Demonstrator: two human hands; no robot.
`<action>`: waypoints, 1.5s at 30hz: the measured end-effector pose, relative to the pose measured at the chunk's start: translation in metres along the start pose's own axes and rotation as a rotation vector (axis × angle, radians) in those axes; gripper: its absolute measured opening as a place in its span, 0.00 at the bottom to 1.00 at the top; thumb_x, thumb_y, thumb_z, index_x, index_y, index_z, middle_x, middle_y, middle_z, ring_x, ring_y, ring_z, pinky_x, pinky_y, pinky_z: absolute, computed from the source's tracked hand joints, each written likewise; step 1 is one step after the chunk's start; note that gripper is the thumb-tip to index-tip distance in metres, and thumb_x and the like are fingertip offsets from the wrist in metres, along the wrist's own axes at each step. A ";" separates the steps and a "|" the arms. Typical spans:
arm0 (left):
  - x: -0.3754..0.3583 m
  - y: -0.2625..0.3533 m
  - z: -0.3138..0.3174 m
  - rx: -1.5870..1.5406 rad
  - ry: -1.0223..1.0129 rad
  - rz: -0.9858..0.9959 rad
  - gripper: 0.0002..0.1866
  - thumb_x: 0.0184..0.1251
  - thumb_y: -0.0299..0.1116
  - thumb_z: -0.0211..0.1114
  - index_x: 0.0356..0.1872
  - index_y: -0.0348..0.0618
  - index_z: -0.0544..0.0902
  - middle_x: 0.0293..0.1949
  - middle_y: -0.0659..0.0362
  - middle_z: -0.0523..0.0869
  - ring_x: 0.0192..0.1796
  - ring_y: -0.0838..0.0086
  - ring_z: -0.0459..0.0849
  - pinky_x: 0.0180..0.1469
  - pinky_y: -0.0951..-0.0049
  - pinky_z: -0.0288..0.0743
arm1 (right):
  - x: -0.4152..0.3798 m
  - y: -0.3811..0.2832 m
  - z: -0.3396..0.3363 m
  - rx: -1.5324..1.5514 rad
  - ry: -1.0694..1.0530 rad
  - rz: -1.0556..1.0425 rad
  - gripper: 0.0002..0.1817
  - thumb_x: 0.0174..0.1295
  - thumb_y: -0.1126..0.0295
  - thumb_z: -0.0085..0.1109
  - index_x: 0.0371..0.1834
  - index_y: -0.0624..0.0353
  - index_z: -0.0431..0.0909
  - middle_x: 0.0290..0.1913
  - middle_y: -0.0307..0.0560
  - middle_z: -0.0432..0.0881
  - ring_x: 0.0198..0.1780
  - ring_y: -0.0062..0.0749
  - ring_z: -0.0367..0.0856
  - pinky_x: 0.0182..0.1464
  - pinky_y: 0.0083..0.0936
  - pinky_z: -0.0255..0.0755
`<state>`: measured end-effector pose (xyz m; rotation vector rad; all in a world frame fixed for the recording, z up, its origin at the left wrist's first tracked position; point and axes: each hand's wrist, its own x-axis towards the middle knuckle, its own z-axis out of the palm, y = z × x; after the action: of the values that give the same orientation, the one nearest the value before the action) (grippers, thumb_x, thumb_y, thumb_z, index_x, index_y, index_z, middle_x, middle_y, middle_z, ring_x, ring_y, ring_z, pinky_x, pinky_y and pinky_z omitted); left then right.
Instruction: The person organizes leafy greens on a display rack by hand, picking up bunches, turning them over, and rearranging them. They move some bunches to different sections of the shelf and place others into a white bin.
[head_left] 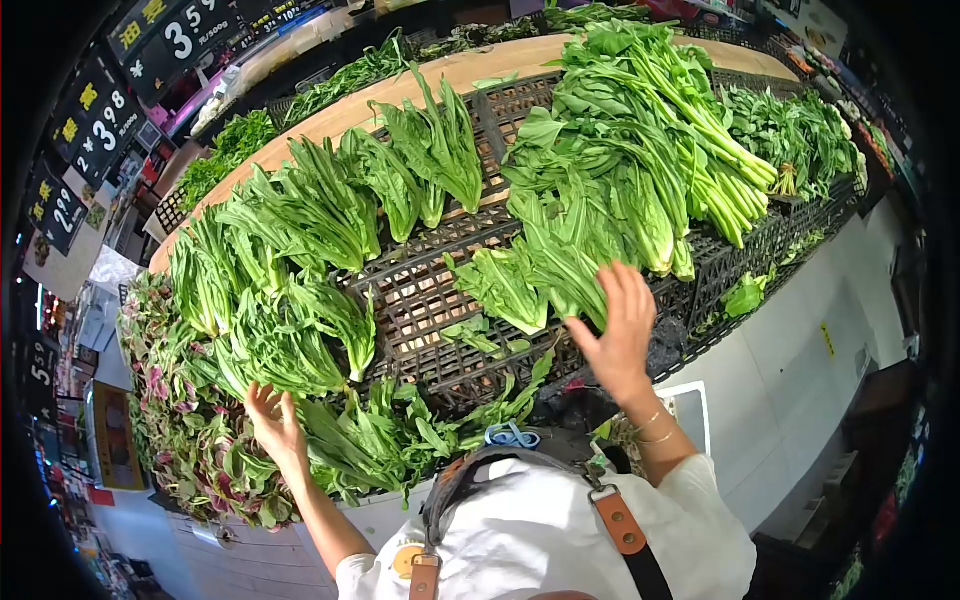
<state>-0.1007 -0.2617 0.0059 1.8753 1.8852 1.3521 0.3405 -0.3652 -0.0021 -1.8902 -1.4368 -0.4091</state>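
Nearest the camera: white shirt (540,540) with brown-tabbed dark straps (625,530), low and in front of the black crate rack (420,300). Left hand (275,420) laid on a leafy bunch (290,350) at the rack's near left edge, grip spread flat, fingers apart, clamped on nothing visible. Just left of that, off the rack's corner, red-and-green amaranth leaves (185,420). Right hand (622,335) raised over the rack's near right part, palm open, fingers splayed and touching the lower leaves of a big pile of long-stemmed greens (620,170); thin bangles on the wrist. Between both hands, bare black grid with a few loose leaves (480,335). Farther up the rack, rows of pointed lettuce-like bunches (400,170). At the rack's far right end, darker small-leaved greens (800,130). Beyond the rack's far left, price signs (100,110) with white numerals.
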 end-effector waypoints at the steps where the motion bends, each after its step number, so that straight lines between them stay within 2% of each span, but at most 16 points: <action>1: -0.006 0.018 0.008 -0.042 -0.026 0.043 0.26 0.66 0.30 0.62 0.63 0.38 0.66 0.52 0.46 0.80 0.47 0.64 0.83 0.50 0.66 0.79 | -0.010 0.013 0.001 -0.034 -0.075 0.071 0.41 0.47 0.62 0.71 0.66 0.57 0.62 0.63 0.56 0.65 0.64 0.52 0.63 0.64 0.47 0.55; 3: -0.019 0.056 0.025 -0.107 -0.105 0.152 0.24 0.65 0.29 0.63 0.61 0.38 0.69 0.52 0.47 0.81 0.49 0.64 0.83 0.51 0.67 0.79 | -0.028 0.035 0.010 -0.015 -0.256 0.240 0.38 0.50 0.67 0.69 0.66 0.57 0.63 0.64 0.58 0.64 0.66 0.54 0.61 0.65 0.42 0.57; 6: -0.041 0.103 0.051 -0.149 -0.259 0.319 0.21 0.62 0.25 0.64 0.56 0.38 0.74 0.50 0.52 0.83 0.50 0.67 0.83 0.53 0.70 0.78 | -0.033 0.048 0.019 0.230 -0.082 0.294 0.33 0.53 0.69 0.66 0.65 0.59 0.65 0.61 0.59 0.69 0.62 0.52 0.67 0.63 0.40 0.62; 8: -0.057 0.122 0.064 -0.282 -0.389 0.360 0.19 0.60 0.22 0.65 0.53 0.37 0.76 0.49 0.54 0.83 0.49 0.70 0.83 0.53 0.71 0.77 | -0.032 0.059 0.026 0.786 0.085 0.649 0.26 0.60 0.74 0.58 0.62 0.66 0.66 0.50 0.51 0.78 0.50 0.38 0.78 0.57 0.35 0.72; 10: -0.073 0.133 0.077 -0.416 -0.549 0.259 0.18 0.59 0.21 0.65 0.52 0.36 0.77 0.48 0.54 0.83 0.49 0.71 0.83 0.53 0.72 0.77 | -0.013 0.056 -0.001 1.406 0.199 0.931 0.22 0.63 0.75 0.54 0.61 0.66 0.67 0.48 0.48 0.78 0.46 0.34 0.79 0.51 0.32 0.76; 15: -0.105 0.141 0.104 -0.745 -0.844 0.049 0.20 0.60 0.22 0.65 0.54 0.36 0.75 0.48 0.53 0.84 0.48 0.71 0.84 0.51 0.72 0.79 | -0.006 0.041 -0.021 1.763 0.255 0.970 0.14 0.67 0.70 0.52 0.54 0.62 0.68 0.45 0.49 0.78 0.41 0.32 0.79 0.43 0.27 0.75; 18: -0.110 0.147 0.113 -1.063 -1.010 -0.220 0.28 0.64 0.21 0.62 0.64 0.38 0.64 0.56 0.49 0.76 0.55 0.67 0.79 0.56 0.68 0.76 | -0.014 -0.017 -0.019 1.569 0.106 0.745 0.18 0.66 0.72 0.53 0.58 0.64 0.66 0.46 0.49 0.78 0.43 0.31 0.79 0.45 0.24 0.74; 21: -0.109 0.148 0.122 -1.216 -0.938 -0.430 0.27 0.68 0.32 0.61 0.64 0.35 0.63 0.56 0.49 0.75 0.56 0.61 0.79 0.53 0.61 0.78 | -0.026 -0.038 -0.022 1.143 -0.556 0.232 0.32 0.59 0.75 0.60 0.67 0.66 0.60 0.49 0.50 0.80 0.44 0.29 0.80 0.48 0.24 0.72; 25: -0.098 0.134 0.123 -1.311 -0.922 -0.780 0.18 0.67 0.36 0.62 0.52 0.35 0.75 0.47 0.51 0.82 0.45 0.64 0.85 0.45 0.63 0.82 | -0.016 -0.015 -0.007 0.591 -0.185 0.376 0.34 0.53 0.72 0.68 0.65 0.63 0.67 0.48 0.52 0.82 0.51 0.33 0.79 0.54 0.29 0.71; 27: -0.101 0.127 0.123 -1.304 -0.937 -0.801 0.18 0.67 0.35 0.63 0.52 0.35 0.75 0.47 0.51 0.82 0.44 0.65 0.85 0.43 0.64 0.82 | -0.004 0.016 -0.002 0.116 -0.019 0.227 0.32 0.54 0.66 0.68 0.62 0.61 0.68 0.54 0.53 0.78 0.53 0.45 0.77 0.54 0.36 0.71; 30: -0.102 0.132 0.123 -1.270 -0.954 -0.795 0.18 0.66 0.34 0.64 0.52 0.36 0.74 0.45 0.53 0.81 0.42 0.67 0.84 0.42 0.67 0.81 | -0.001 0.043 0.009 -0.297 -0.127 0.175 0.34 0.53 0.57 0.68 0.62 0.56 0.69 0.50 0.53 0.78 0.50 0.50 0.76 0.48 0.41 0.70; 32: -0.089 0.133 0.122 -1.355 -0.941 -0.753 0.19 0.65 0.31 0.64 0.55 0.38 0.71 0.45 0.54 0.80 0.43 0.67 0.83 0.43 0.66 0.80 | -0.010 0.054 0.021 -0.324 -0.334 0.223 0.35 0.52 0.53 0.68 0.62 0.54 0.69 0.47 0.50 0.79 0.46 0.48 0.75 0.45 0.40 0.69; 36: -0.035 0.120 0.110 -1.086 -0.678 -0.461 0.22 0.59 0.25 0.62 0.55 0.37 0.68 0.46 0.54 0.80 0.46 0.68 0.82 0.49 0.67 0.78 | -0.020 0.065 0.036 -0.276 -0.151 0.108 0.33 0.52 0.57 0.68 0.61 0.55 0.71 0.43 0.50 0.80 0.46 0.48 0.75 0.45 0.40 0.68; 38: -0.007 0.106 0.105 -0.684 -0.558 -0.298 0.22 0.59 0.25 0.63 0.54 0.35 0.69 0.46 0.53 0.81 0.47 0.72 0.81 0.53 0.69 0.75 | -0.017 0.063 0.032 -0.196 -0.123 0.145 0.28 0.57 0.60 0.64 0.60 0.57 0.71 0.43 0.55 0.80 0.45 0.52 0.76 0.46 0.42 0.70; 41: 0.014 0.053 0.130 -0.447 -0.454 -0.299 0.22 0.57 0.31 0.67 0.51 0.31 0.73 0.44 0.53 0.84 0.45 0.70 0.81 0.52 0.70 0.73 | -0.004 0.062 0.012 -0.094 -0.044 0.251 0.25 0.61 0.59 0.59 0.59 0.62 0.73 0.49 0.58 0.81 0.49 0.52 0.78 0.50 0.39 0.71; 45: 0.014 0.024 0.141 -0.057 -0.524 -0.209 0.29 0.56 0.39 0.68 0.51 0.26 0.70 0.42 0.36 0.83 0.47 0.49 0.83 0.53 0.59 0.75 | 0.013 0.074 -0.022 0.311 0.167 0.426 0.20 0.70 0.59 0.49 0.52 0.66 0.76 0.38 0.45 0.83 0.33 0.28 0.78 0.32 0.21 0.70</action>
<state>0.0076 -0.1882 -0.0526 1.7266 1.6860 0.7454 0.4173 -0.3805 -0.0040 -1.7947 -0.8964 -0.1245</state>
